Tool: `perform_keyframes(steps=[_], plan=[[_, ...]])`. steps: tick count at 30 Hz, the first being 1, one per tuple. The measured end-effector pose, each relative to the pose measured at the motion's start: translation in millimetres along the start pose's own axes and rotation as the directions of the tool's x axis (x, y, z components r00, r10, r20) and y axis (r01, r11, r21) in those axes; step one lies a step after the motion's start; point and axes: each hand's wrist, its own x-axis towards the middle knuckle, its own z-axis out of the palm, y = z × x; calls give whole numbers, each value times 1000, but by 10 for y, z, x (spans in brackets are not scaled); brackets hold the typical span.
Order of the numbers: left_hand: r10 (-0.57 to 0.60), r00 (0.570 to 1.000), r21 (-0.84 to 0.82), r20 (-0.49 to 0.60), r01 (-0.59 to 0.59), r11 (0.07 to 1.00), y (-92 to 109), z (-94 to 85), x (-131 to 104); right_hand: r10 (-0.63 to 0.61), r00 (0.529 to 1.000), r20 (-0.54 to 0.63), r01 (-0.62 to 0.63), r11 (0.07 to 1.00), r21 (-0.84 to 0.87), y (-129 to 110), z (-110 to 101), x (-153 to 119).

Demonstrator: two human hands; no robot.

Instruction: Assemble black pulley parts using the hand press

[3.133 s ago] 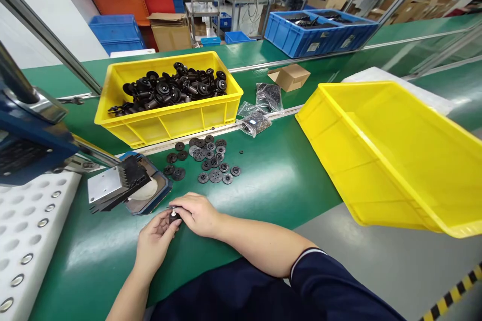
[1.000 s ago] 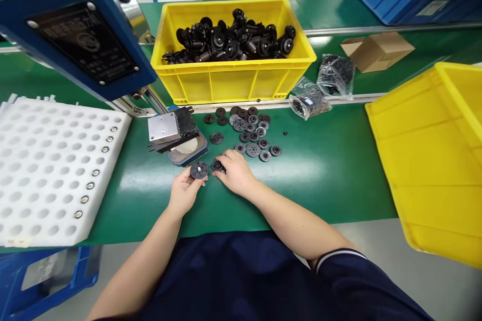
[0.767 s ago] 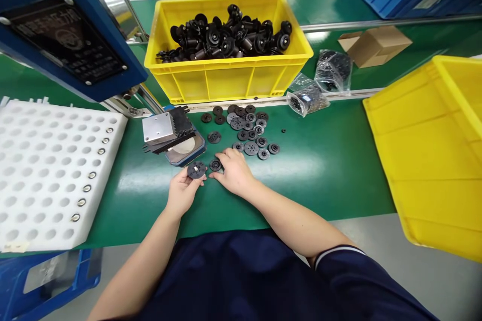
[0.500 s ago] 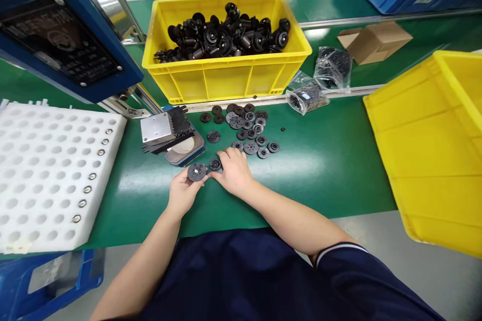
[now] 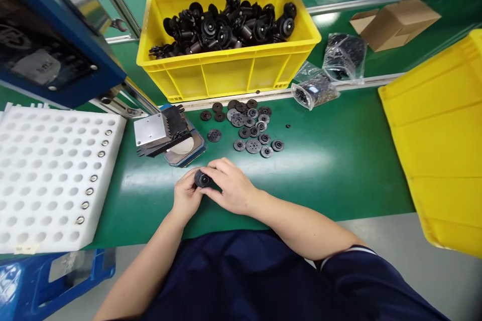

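My left hand (image 5: 187, 196) is closed around a black disc, mostly hidden now by the fingers and the piece over it. With thumb and fingers my right hand (image 5: 235, 188) grips a ridged black disc (image 5: 203, 179) against that piece. The two hands meet above the green bench, and I cannot tell whether the discs are fully joined. Beyond them lie several loose black discs (image 5: 253, 146), some flat with holes, others ridged. A single flat holed disc (image 5: 214, 135) rests apart from this group, near the blue press base (image 5: 198, 148).
A yellow crate (image 5: 226, 77) of black parts stands behind the discs. At left are a white foam tray (image 5: 47, 163) and a blue press (image 5: 71, 77) with a metal block (image 5: 150, 129). Plastic bags (image 5: 314, 91), an open carton (image 5: 401, 22) and another yellow crate (image 5: 433, 150) are at right.
My right hand has moved left and down, bringing the ridged disc from beside the left hand's flat disc onto it. The view has shifted slightly.
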Motion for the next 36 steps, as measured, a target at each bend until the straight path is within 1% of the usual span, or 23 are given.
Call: perform_keyframes(steps=[3,8,15,25,29,32,36], plan=[[8,1000,31,8,-8,999,2,7,3,29,997,65,-28,999,-15,3,5,-3],[13,1000,60,5,-13,998,-9,14,4,56,996,68,-54,998,-34,12,-26,-18],[19,1000,67,11,-20,998,0,6,3,55,996,69,-53,998,-42,4,-28,-27],[40,999,70,28,-42,997,-8,7,4,78,988,133,-67,994,-86,7,-51,-15],[41,999,84,23,-43,996,-19,9,3,77,989,128,-65,993,-98,11,-32,-12],[21,999,73,33,-23,997,-26,11,0,79,989,127,-67,993,-99,10,-20,-5],[-41,998,95,45,36,995,-21,10,-7,88,985,152,-69,990,-126,-7,-29,9]])
